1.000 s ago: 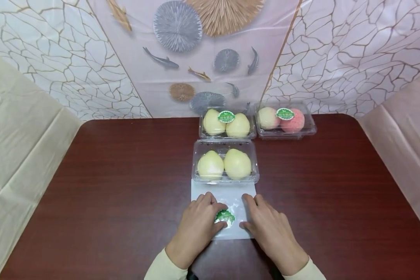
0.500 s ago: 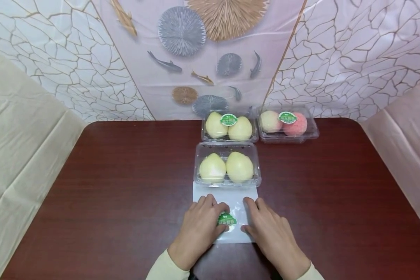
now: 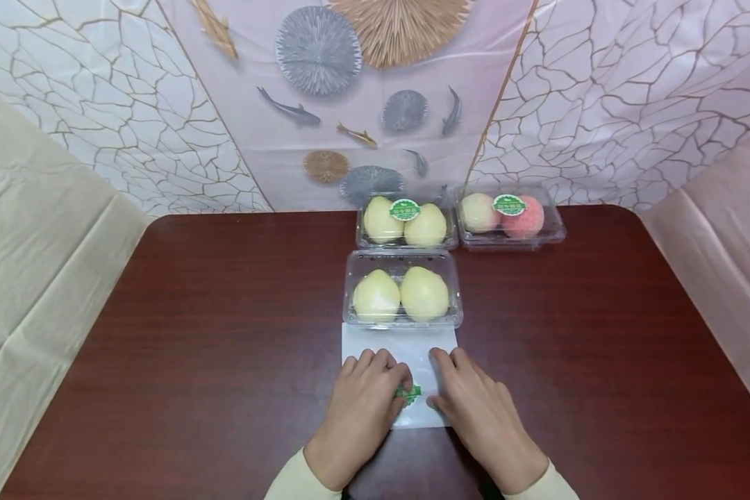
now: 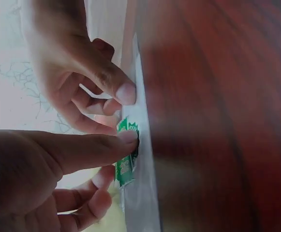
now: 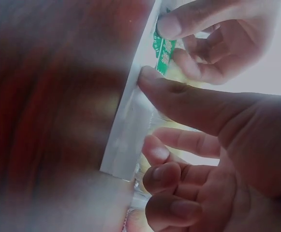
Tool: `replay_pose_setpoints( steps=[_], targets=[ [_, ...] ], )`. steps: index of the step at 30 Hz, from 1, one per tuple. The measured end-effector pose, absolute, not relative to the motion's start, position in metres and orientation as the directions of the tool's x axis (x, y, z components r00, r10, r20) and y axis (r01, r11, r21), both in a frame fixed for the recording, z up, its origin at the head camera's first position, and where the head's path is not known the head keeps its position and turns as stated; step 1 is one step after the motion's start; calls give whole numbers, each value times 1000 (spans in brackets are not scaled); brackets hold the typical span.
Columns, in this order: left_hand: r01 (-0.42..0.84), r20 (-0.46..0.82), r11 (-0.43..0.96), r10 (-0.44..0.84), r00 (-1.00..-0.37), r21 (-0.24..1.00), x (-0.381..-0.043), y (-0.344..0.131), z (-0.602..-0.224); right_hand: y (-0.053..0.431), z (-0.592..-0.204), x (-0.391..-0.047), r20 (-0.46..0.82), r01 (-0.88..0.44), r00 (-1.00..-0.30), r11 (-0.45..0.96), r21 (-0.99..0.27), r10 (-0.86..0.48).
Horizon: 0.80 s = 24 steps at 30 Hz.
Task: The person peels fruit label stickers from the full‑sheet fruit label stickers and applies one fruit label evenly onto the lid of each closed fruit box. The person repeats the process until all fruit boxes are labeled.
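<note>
A white backing sheet (image 3: pixel 406 338) lies flat on the table in front of the nearer fruit box. On it is a green sticker (image 3: pixel 410 394), partly covered by my left hand (image 3: pixel 362 410). In the left wrist view the sticker (image 4: pixel 125 166) stands bent up off the sheet, its edge pinched between my left thumb and forefinger. My right hand (image 3: pixel 487 417) rests on the sheet's right side, thumb tip (image 5: pixel 152 75) pressing it close beside the sticker and the other fingers loosely bent.
Just beyond the sheet stands a clear plastic box (image 3: pixel 406 259) with two pale yellow pears and no label. Behind it is a similar box (image 3: pixel 452 235) with a green label. To its right, another labelled box (image 3: pixel 555 226) holds a cream and a pink peach. Patterned cloth (image 3: pixel 406 167) hangs behind.
My left hand has shifted slightly right, its thumb and forefinger closing on the sticker, which now shows less and is bent up. My right hand stays on the sheet.
</note>
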<state>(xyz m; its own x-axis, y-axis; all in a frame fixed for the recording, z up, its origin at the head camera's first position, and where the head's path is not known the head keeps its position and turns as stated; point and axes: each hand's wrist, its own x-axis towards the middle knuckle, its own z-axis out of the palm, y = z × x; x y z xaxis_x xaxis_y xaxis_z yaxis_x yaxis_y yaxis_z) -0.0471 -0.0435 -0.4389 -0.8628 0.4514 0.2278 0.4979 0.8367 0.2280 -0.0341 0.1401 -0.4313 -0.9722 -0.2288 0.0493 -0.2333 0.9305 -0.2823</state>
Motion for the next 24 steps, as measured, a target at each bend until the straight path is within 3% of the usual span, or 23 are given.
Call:
replay_pose_setpoints(
  steps=[5,13,24],
  targets=[
    [467,202,830,423,-883,305,-50,-47,-437,140,-430,-36,29,-229,-973,933,-279,-231],
    [438,171,839,404,-899,323,-53,-51,-434,141,-430,-37,59,-246,-969,934,-259,-239],
    [387,190,742,340,-921,548,-55,-63,-421,144,-429,-35,22,-216,-975,931,-294,-219]
  ],
)
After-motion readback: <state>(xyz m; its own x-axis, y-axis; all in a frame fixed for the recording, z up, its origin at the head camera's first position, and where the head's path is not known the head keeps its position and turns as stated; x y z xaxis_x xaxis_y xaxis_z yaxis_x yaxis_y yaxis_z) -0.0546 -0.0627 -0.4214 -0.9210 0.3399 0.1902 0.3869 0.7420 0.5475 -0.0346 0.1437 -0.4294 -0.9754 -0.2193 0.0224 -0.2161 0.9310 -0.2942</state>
